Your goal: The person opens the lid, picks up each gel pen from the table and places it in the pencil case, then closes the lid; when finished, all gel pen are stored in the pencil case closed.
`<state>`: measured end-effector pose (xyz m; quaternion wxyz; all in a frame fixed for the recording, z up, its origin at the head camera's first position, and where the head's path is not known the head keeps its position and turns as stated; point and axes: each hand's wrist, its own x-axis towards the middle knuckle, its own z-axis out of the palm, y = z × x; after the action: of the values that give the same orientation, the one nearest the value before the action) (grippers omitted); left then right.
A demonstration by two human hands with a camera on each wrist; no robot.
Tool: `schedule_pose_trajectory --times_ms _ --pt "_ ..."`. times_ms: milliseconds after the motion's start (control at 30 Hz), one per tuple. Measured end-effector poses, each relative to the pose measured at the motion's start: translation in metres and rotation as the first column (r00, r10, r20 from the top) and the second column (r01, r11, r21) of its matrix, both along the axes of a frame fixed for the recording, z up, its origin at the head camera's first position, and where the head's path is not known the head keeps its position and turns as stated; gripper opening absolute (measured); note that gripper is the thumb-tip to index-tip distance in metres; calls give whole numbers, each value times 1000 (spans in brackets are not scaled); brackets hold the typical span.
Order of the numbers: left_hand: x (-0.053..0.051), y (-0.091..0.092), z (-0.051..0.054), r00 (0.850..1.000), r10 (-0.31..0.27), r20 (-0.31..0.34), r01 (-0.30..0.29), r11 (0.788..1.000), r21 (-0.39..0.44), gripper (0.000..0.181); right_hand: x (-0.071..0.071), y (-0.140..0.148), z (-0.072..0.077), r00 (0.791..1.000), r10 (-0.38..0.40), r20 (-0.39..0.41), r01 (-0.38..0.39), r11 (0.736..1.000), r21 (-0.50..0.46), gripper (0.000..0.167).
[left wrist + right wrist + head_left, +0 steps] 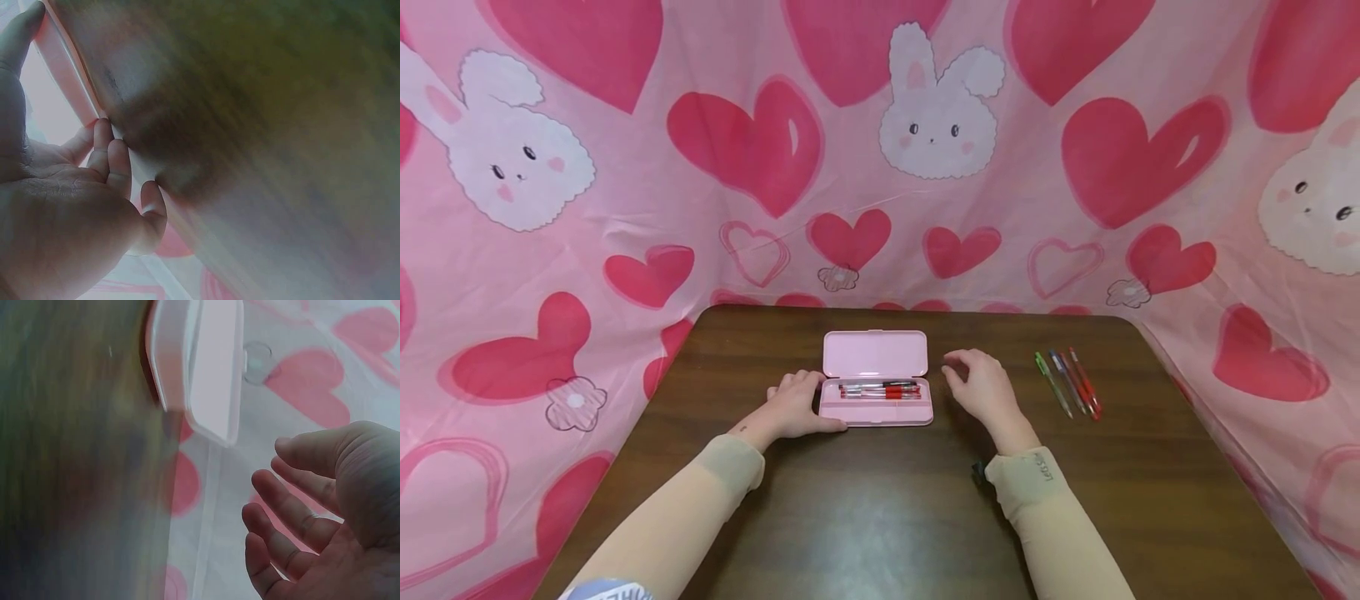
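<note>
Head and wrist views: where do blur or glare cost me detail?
Head: soft glare on the near tabletop; left wrist: wood grain smeared, left hand shadowed; right wrist: tabletop blurred, case lid washed nearly white, right hand clearer.

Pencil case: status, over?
Left hand holding pencil case, left end. Right hand empty, beside it. Case open, pens inside. Nothing visible between right hand and case.
</note>
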<state>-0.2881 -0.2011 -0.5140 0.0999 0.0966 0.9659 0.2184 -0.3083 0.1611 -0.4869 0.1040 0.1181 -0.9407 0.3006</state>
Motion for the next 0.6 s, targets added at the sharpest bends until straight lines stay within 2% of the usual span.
schedule_pose_trajectory --times_ms 300,600 --pt "-1 0 -1 1000 -3 5 3 1000 4 108 -2 31 9 995 -85 -45 84 996 -22 31" --pt "0 0 -2 1000 -3 1 3 1000 -4 108 -4 59 14 989 -130 -68 128 991 -26 34"
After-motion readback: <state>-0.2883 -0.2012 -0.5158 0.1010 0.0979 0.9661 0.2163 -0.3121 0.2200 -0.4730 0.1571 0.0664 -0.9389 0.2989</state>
